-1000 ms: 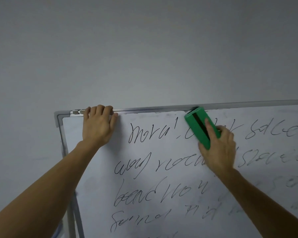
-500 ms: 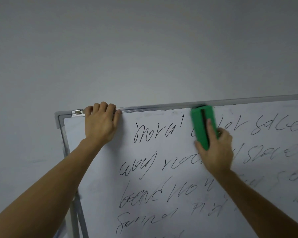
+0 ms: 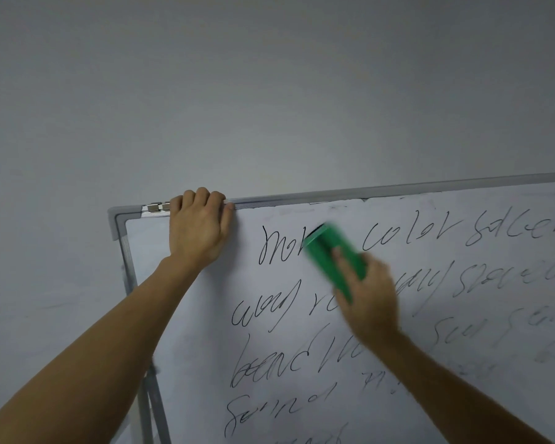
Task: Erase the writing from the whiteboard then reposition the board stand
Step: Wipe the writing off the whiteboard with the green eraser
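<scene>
A plain grey wall [image 3: 269, 91] fills the upper half of the view, and a whiteboard [image 3: 205, 331] in a grey frame [image 3: 398, 191] stands in front of it. The fingers [image 3: 202, 195] of the left hand [image 3: 197, 229] curl over the board's top edge near its top left corner and grip the frame, with the arm reaching up from the lower left. The fingers [image 3: 342, 262] of the right hand [image 3: 370, 296] are closed on a green eraser [image 3: 326, 251], pressing it against the first line of writing [image 3: 269, 309]. Both the hand and the eraser are blurred by motion. The erasing looks barely begun. Faint smears show along the top edge and the words toward the right edge look paler, but several lines of black handwriting remain. The stand appears not yet repositioned. A small metal clip [image 3: 156, 207] sits on the top edge just left of the gripping hand, and the grey stand legs [image 3: 151, 408] run down below the left edge. The right forearm hides part of the lower lines.
</scene>
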